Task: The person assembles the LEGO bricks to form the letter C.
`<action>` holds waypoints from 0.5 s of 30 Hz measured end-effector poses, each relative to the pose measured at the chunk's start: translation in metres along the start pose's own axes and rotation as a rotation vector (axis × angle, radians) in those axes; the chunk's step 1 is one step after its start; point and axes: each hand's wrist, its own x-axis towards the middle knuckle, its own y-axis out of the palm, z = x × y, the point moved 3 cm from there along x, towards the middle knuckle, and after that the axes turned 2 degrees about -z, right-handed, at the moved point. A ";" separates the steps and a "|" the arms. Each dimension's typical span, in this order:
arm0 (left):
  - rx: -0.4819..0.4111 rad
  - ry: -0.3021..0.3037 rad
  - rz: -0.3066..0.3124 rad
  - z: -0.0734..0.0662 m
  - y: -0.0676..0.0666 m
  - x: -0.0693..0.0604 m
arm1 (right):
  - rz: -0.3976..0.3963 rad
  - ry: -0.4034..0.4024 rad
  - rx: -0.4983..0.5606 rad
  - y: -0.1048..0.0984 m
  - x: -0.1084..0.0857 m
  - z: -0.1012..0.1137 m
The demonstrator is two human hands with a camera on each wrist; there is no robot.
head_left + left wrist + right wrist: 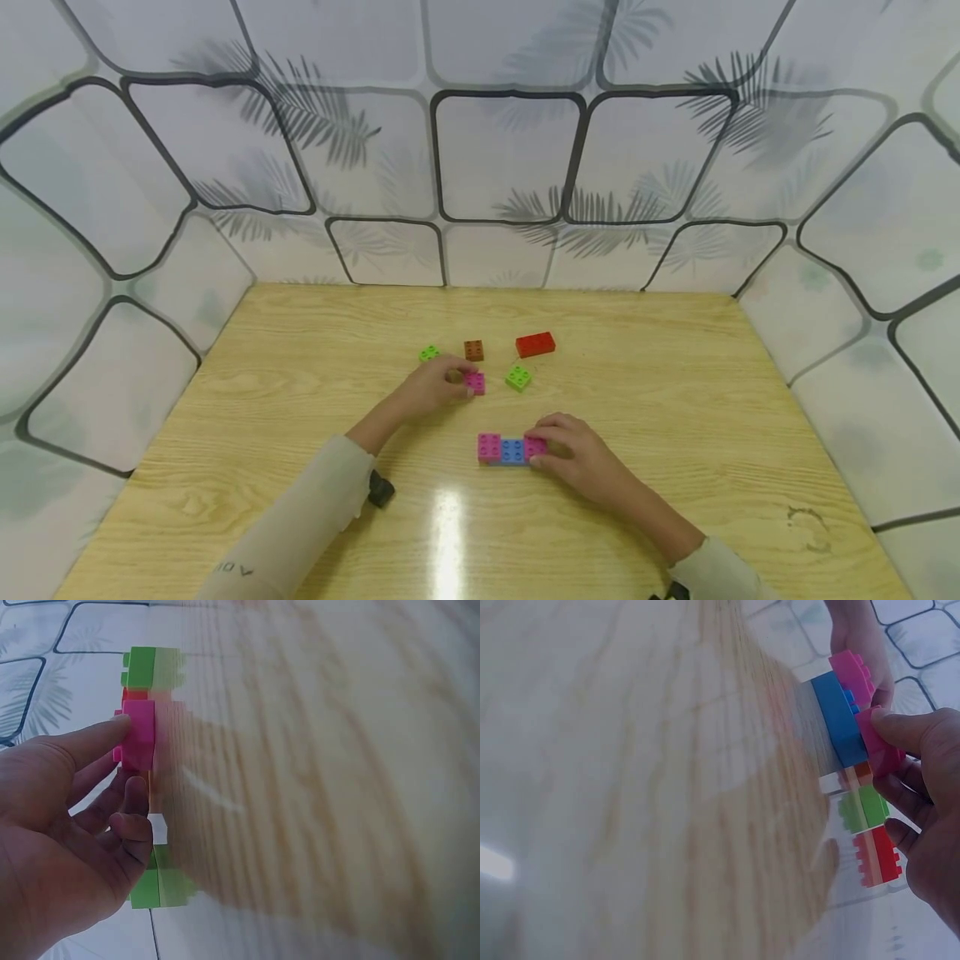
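Fingers of the left hand [437, 387] pinch a loose pink studded brick [477, 383] at the tabletop [637, 367], a grip suited to so small a part. Fingers of the right hand [576, 457] grip the pink end brick [535, 447] at the blue brick's [512, 451] right end, probably to steady it.

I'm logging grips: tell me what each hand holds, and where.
Left hand: a loose pink brick, by its near and far sides. Right hand: the pink brick at the right end of the blue brick, likewise.
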 end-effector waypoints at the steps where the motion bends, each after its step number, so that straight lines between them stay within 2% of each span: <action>1: 0.004 0.000 -0.003 0.000 0.000 0.000 | -0.002 -0.002 0.000 0.000 0.000 0.000; 9: 0.015 0.004 -0.012 0.000 -0.002 -0.003 | 0.001 0.004 -0.014 0.001 -0.001 -0.001; 15: 0.000 0.049 -0.015 -0.002 -0.002 -0.009 | 0.003 0.005 -0.028 0.000 0.000 0.000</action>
